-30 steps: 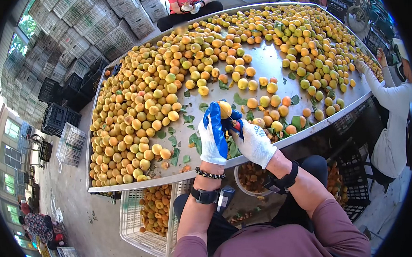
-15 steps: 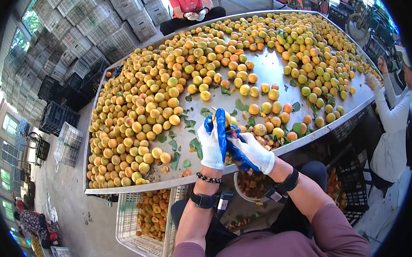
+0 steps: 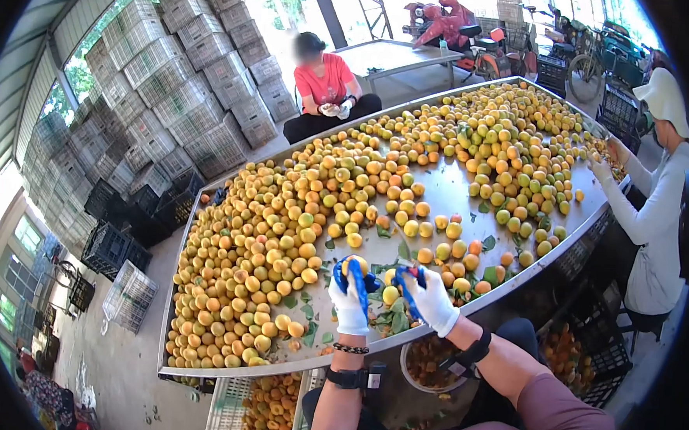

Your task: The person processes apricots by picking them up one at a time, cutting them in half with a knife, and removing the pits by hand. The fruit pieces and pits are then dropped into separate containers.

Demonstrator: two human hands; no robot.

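My left hand (image 3: 350, 293), in a white and blue glove, holds a yellow-orange fruit (image 3: 355, 265) above the near edge of the metal table (image 3: 447, 191). To its right is my right hand (image 3: 427, 297), gloved the same way, with its fingers closed around a small tool whose thin blade (image 3: 403, 243) points up and left. The hands are apart. Many yellow-orange fruits (image 3: 256, 265) lie heaped on the table, and green leaves (image 3: 392, 320) are scattered near my hands.
Below the table edge are a crate of fruit pieces (image 3: 272, 406) and a round tub (image 3: 430, 367). One person (image 3: 324, 85) sits across the table, another (image 3: 653, 200) at the right. Crates (image 3: 180, 82) are stacked at the back left.
The view has tilted up. My hands have moved apart, and the fruit now shows on top of my left hand. The person at the right has both hands lower, over the fruit.
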